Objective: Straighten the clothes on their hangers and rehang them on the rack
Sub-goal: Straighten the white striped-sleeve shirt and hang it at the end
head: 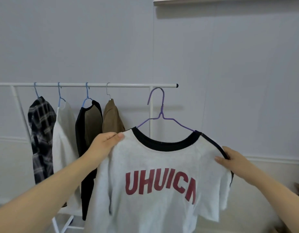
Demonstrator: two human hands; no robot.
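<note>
A white T-shirt (155,169) with a black collar and red lettering sits on a purple wire hanger (159,113). My left hand (105,143) grips its left shoulder and my right hand (232,158) grips its right shoulder, holding it up in front of me. The hanger's hook is just below the right end of the white rack bar (128,85), not over it. On the bar hang a plaid shirt (42,132), a white garment (63,140), a black and olive top (89,128) and a brown garment (112,118).
The rack's right upright (151,111) stands behind the held hanger. A pale wall fills the background. A metal rail or shelf edge (229,0) runs along the top right. The rack's base bars (66,224) show at bottom left.
</note>
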